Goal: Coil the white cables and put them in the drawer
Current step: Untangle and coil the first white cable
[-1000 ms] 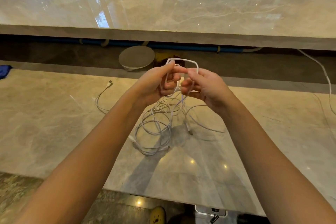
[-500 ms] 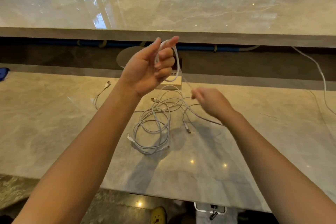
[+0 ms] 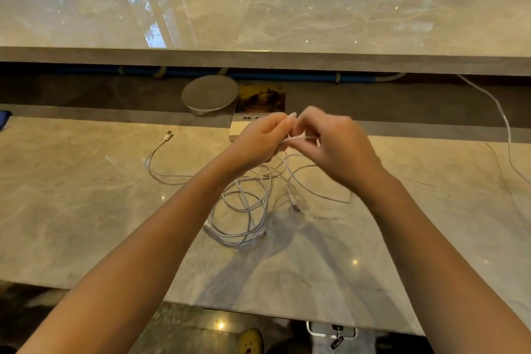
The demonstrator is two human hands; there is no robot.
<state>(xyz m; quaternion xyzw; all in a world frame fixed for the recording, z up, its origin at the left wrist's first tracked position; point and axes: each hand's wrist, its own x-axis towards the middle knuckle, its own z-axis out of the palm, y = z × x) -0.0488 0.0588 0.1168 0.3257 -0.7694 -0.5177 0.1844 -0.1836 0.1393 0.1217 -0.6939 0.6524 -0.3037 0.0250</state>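
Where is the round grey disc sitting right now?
The round grey disc sits in the dark recess behind the marble counter, centre-left of the view, right beside the small book and beyond the left hand.

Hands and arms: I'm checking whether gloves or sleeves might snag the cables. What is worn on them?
Nothing visible. The left hand and the right hand are bare, with no gloves, and both forearms are uncovered as far as the frame shows. No watch, bracelet or ring can be seen. One left fingernail looks long and pale.

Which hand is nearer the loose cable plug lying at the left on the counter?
Left. The left hand is nearer the plug; the right hand lies beyond it.
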